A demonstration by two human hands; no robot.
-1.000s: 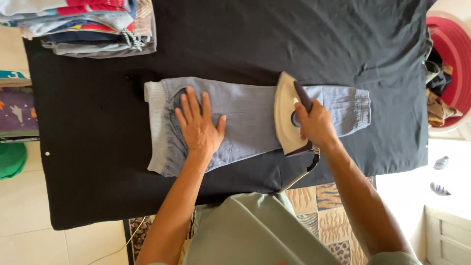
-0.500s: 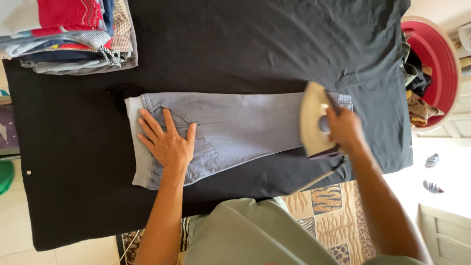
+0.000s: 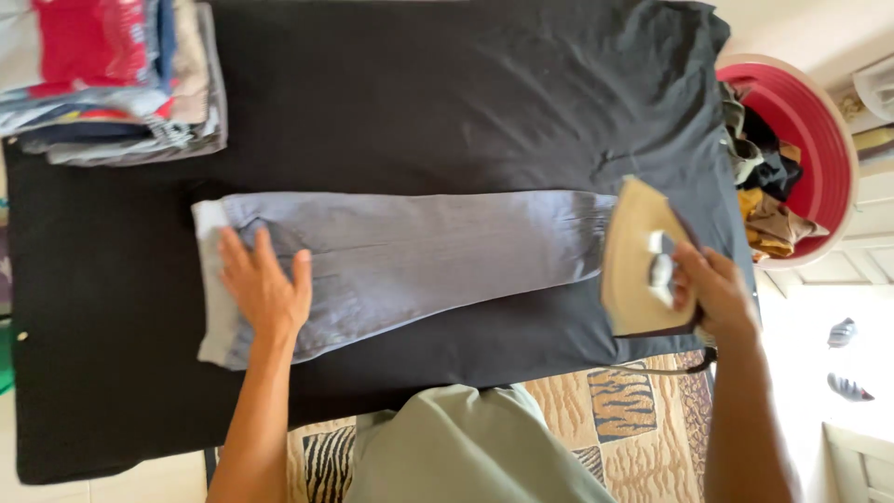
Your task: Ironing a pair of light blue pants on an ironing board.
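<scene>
— Lying flat across the middle of the black cloth (image 3: 447, 112): folded grey-blue trousers (image 3: 410, 265), stretched left to right, waistband end at the left, leg end at the right.

— And on the waistband end?

— Left hand (image 3: 265, 293), palm down, fingers (image 3: 231, 265) spread wide and pressed flat on the fabric, gripping nothing. Forearm running back toward the near edge.

— At the right end?

— A cream-coloured clothes iron (image 3: 643, 256), sitting at the leg end of the trousers, partly on the black cloth beside it. Right hand (image 3: 712, 289) closed around the iron's handle, fingers curled tight on it. A dark cord (image 3: 666, 368) trailing from the iron over the near edge.

— Farther out?

— Far left corner: a stack of folded clothes (image 3: 112, 79), red, blue and grey layers, well apart from the trousers. Off the right end of the cloth: a round red laundry basket (image 3: 824, 163) with a pale rim, crumpled dark and tan garments inside. Near side: a grey-green shirt front (image 3: 466, 447) at bottom centre, and under it a rug with tiger-stripe patches (image 3: 624, 410). Pale floor tiles (image 3: 801, 321) to the right, with two small dark items too blurred to tell.
</scene>
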